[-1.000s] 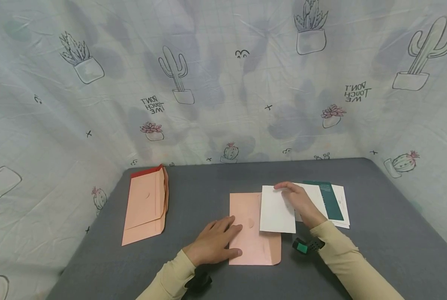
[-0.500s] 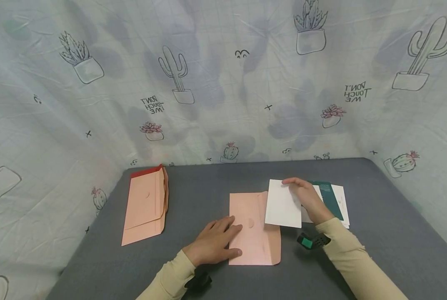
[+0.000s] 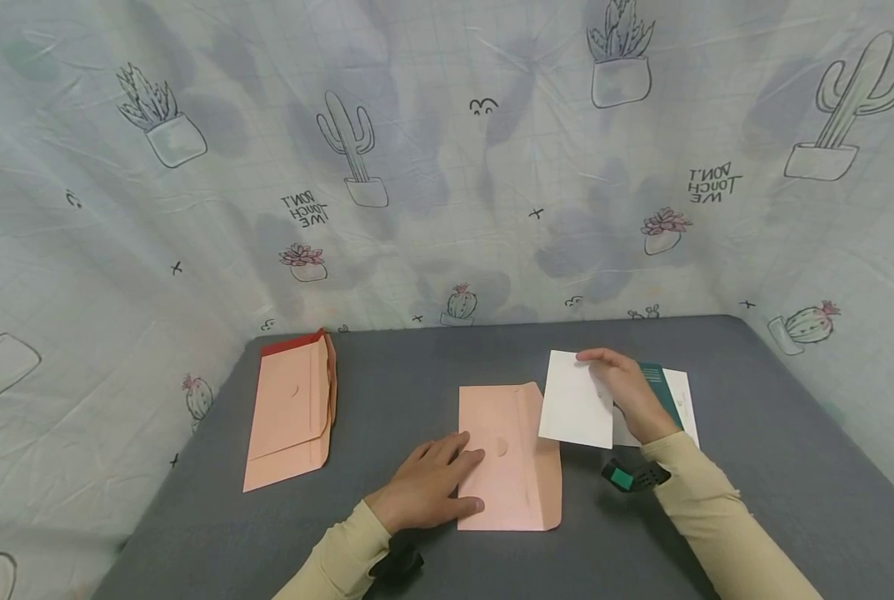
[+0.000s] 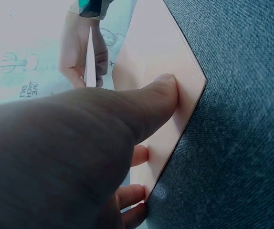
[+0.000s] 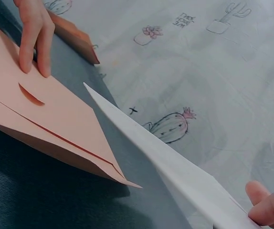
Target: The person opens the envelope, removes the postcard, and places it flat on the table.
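Observation:
A pink envelope point(image 3: 502, 483) lies flat in the middle of the grey table, its flap side toward the right. My left hand point(image 3: 433, 483) rests on its left edge with the fingers spread, and in the left wrist view the thumb point(image 4: 163, 98) presses on the paper. My right hand point(image 3: 630, 396) pinches a white card point(image 3: 577, 404) by its right side, raised and overlapping the envelope's upper right corner in the head view. The right wrist view has the card point(image 5: 175, 164) seen nearly edge-on, with fingertips point(image 5: 270, 210) at its end.
Behind the right hand lie a dark green card point(image 3: 662, 392) and white cards point(image 3: 682, 400). At the left back, several pink envelopes point(image 3: 289, 408) are stacked, with a red strip point(image 3: 292, 343) along the far edge. A patterned curtain point(image 3: 417, 167) surrounds the grey table point(image 3: 394, 375).
My right hand has moved right and toward the back with the white card, uncovering more of the envelope's right side. The left hand has stayed in place.

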Motion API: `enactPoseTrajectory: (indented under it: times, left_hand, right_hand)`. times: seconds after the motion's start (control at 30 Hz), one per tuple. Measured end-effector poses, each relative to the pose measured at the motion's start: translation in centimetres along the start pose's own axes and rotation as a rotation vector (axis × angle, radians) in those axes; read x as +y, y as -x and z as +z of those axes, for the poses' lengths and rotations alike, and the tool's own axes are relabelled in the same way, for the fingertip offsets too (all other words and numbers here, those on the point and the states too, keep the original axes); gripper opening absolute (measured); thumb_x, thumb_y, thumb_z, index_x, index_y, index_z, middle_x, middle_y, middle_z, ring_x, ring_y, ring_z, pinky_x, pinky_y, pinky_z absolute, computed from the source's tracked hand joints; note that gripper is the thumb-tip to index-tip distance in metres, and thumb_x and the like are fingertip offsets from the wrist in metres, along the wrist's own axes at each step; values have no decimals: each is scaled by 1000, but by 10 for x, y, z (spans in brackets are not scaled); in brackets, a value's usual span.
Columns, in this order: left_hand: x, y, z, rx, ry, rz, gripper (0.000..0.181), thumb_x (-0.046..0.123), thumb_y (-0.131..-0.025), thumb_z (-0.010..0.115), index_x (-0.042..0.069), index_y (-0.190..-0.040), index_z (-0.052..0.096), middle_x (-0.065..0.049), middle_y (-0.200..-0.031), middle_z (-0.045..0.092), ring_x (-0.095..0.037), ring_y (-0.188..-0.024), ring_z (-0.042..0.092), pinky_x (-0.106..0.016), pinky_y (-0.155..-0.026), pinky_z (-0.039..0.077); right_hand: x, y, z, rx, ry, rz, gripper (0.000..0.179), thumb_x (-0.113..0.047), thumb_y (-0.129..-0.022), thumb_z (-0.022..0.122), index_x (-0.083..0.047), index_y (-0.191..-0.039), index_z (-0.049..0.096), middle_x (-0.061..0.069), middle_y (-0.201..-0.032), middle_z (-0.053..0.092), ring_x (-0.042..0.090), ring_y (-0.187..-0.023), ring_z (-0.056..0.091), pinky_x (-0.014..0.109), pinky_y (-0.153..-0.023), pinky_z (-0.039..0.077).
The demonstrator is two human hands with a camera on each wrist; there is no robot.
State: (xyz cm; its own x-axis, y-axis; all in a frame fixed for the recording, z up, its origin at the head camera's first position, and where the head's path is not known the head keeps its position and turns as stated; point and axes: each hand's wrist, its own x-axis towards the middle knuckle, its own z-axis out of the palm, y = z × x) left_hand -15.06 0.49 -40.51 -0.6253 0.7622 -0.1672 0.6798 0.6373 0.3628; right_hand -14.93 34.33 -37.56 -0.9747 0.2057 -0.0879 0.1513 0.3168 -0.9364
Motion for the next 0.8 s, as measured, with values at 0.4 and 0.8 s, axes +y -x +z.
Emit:
enactPoseTrajectory:
  times: [0.4, 0.8]
  left_hand:
    - [0, 0, 0, 0, -16, 0, 66, 51, -98, 60, 21, -154, 43, -9, -164, 32, -27, -153, 31, -57, -121, 27]
    - [0, 0, -1, -7, -4, 2, 66, 51, -98, 59, 22, -154, 42, -9, -165, 31, -28, -154, 30, -57, -121, 25]
  right_hand:
    - [3, -2, -8, 48, 32, 13, 46, -20, -107, 40, -5, -150, 42, 23, -157, 37, 33, -118, 51, 36, -88, 45]
    - [8, -8, -14, 98, 64, 52, 50, -15, -102, 43, -4, -150, 42, 26, -159, 32, 33, -111, 50, 33, -82, 44]
